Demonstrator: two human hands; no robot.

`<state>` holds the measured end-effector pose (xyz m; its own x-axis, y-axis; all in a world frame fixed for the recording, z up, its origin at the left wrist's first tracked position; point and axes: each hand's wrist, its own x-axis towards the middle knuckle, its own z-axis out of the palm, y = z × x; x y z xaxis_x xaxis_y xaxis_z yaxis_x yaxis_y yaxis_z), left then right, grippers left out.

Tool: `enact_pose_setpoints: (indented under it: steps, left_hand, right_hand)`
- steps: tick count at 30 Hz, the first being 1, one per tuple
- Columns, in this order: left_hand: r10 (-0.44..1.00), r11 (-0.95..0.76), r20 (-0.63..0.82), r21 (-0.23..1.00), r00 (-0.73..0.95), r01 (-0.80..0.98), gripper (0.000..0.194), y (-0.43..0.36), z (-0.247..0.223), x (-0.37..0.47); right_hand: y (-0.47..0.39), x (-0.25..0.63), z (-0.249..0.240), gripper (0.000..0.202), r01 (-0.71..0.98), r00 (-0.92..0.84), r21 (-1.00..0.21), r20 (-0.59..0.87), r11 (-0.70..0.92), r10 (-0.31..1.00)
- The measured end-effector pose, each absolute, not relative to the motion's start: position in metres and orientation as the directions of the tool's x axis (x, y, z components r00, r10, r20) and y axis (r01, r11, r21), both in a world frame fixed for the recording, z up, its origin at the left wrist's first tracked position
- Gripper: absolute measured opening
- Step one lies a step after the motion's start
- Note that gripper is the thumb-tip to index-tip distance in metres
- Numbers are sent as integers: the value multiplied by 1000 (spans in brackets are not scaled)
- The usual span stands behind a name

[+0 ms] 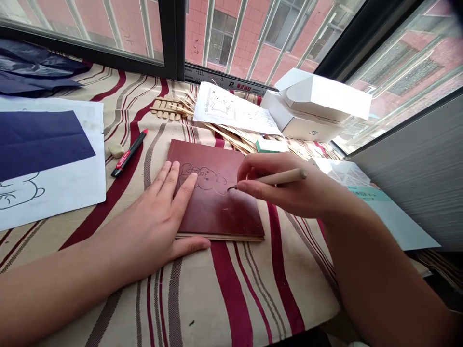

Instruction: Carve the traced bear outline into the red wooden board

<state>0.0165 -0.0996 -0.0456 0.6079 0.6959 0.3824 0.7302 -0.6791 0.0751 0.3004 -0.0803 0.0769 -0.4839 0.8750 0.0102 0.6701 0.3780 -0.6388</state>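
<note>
Carving at a striped-cloth table [231, 289] by a window, a person presses the left hand [162, 217] flat, fingers spread, on the near-left corner of a dark red board [224, 207], the thumb running along its front edge. The right hand [285, 185] is closed around a wooden-handled carving tool [278, 178], whose dark tip touches the board's surface just right of a bear outline [204, 179] cut into the upper half. The board lies near the middle of the table, its right and far edges uncovered, and its lower right part is plain.

To the left, a red and black pen [129, 153] and a small eraser [116, 149] lie on open cloth between the board and a white sheet [68, 183] partly covered by dark blue carbon paper [39, 142]. Behind the board, a printed drawing sheet [231, 111] rests on a heap of wooden sticks [173, 108], with a green-edged block [272, 145] and a white box [311, 106] beside it against the window frame. A pale green paper [390, 217] lies close under the right forearm. The front strip of cloth, between the board and the table's near edge, holds only the two arms.
</note>
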Motion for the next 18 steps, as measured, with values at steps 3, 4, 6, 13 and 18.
enact_pose_setpoints:
  steps: [3, 4, 6, 13, 18]
  left_hand:
    - [679, -714, 346, 102, 648, 693, 110, -93, -47, 3]
    - [670, -725, 337, 104, 661, 681, 110, -91, -47, -1]
    - [660, -732, 346, 99, 667, 674, 109, -89, -46, -6]
    - [691, -718, 243, 130, 681, 683, 116, -90, -31, 2]
    - [685, -722, 252, 115, 683, 682, 115, -91, -30, 1]
  right_hand:
    - [-86, 301, 64, 6, 681, -443, -640, 27, 356, 896]
    - [-91, 303, 57, 8, 671, -442, -645, 46, 365, 896]
    - [-101, 306, 44, 9, 638, -442, -658, 113, 401, 890]
    - [-129, 303, 14, 5, 696, -348, -559, 285, 450, 893]
    - [-126, 298, 16, 9, 710, -266, -606, 240, 358, 934]
